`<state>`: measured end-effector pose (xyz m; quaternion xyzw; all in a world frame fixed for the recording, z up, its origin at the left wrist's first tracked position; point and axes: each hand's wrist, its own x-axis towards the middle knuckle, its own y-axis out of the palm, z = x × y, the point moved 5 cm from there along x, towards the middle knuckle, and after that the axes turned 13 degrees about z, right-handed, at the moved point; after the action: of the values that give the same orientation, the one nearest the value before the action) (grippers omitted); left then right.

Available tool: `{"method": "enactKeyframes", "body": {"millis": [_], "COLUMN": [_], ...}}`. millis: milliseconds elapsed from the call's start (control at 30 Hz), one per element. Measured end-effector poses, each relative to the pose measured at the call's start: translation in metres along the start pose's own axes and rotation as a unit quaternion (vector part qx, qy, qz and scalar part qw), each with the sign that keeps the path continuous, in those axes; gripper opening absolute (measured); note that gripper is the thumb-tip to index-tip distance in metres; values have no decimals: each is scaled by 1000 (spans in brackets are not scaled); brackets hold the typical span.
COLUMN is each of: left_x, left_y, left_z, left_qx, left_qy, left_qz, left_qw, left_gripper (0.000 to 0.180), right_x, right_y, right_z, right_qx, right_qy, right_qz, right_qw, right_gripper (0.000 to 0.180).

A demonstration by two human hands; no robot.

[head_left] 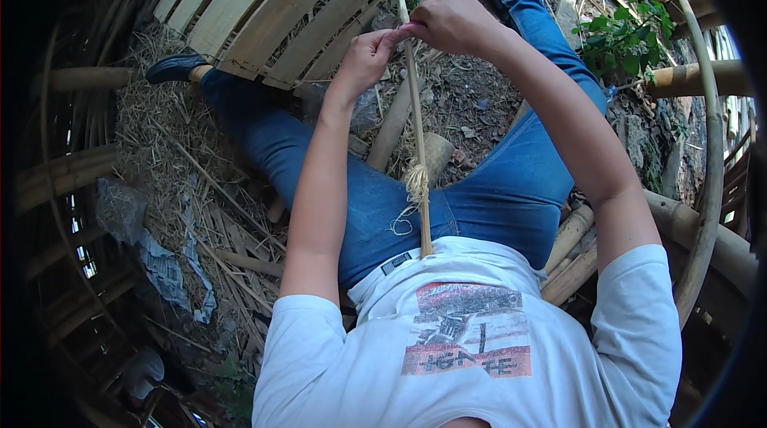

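A long, thin pale stick (417,120) runs from my waist, between my legs, to the upper edge of the view. My left hand (370,62) and my right hand (457,23) meet at its upper part, fingers closed in a pinch on either side. Something small and pinkish shows where the fingertips come together; whether it is a thumb or a strip of material is unclear. Lower down, a tangle of pale fibre or string (417,182) is bunched around the stick, with a loose loop hanging over my jeans.
A slatted wooden pallet (296,16) leans ahead to the left. Bamboo poles (695,79) line the right side, near a leafy green plant (627,38). Dry straw (160,120) and crumpled plastic (122,211) lie at the left. A cut bamboo piece (436,156) stands between my legs.
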<state>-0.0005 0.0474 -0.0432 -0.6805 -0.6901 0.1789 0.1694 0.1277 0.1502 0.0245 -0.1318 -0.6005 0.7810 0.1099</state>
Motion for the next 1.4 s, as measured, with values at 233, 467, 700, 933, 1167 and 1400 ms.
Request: {"method": "enactKeyframes", "body": {"millis": [233, 467, 700, 933, 1167, 1400], "left_x": [-19, -28, -58, -105, -133, -110], "left_y": [14, 22, 38, 58, 50, 26], "left_z": [5, 3, -9, -20, -61, -84], "left_qx": [-58, -41, -58, -30, 37, 74], "left_qy": [-2, 5, -4, -21, -29, -39], "left_qz": [21, 25, 56, 83, 115, 151], "left_qw": [998, 999, 997, 996, 992, 985], "left_gripper": [39, 41, 42, 41, 34, 25], "right_x": [-16, -24, -57, -96, -133, -128], "right_y": [6, 12, 20, 34, 50, 48], "right_z": [15, 19, 36, 65, 91, 84], "right_qx": [24, 25, 87, 107, 206, 270], "right_qy": [-20, 2, 0, -15, 2, 9], "right_qz": [21, 51, 37, 74, 75, 69], "right_qw": [999, 998, 996, 991, 976, 960], "right_gripper": [34, 37, 34, 41, 36, 30]}}
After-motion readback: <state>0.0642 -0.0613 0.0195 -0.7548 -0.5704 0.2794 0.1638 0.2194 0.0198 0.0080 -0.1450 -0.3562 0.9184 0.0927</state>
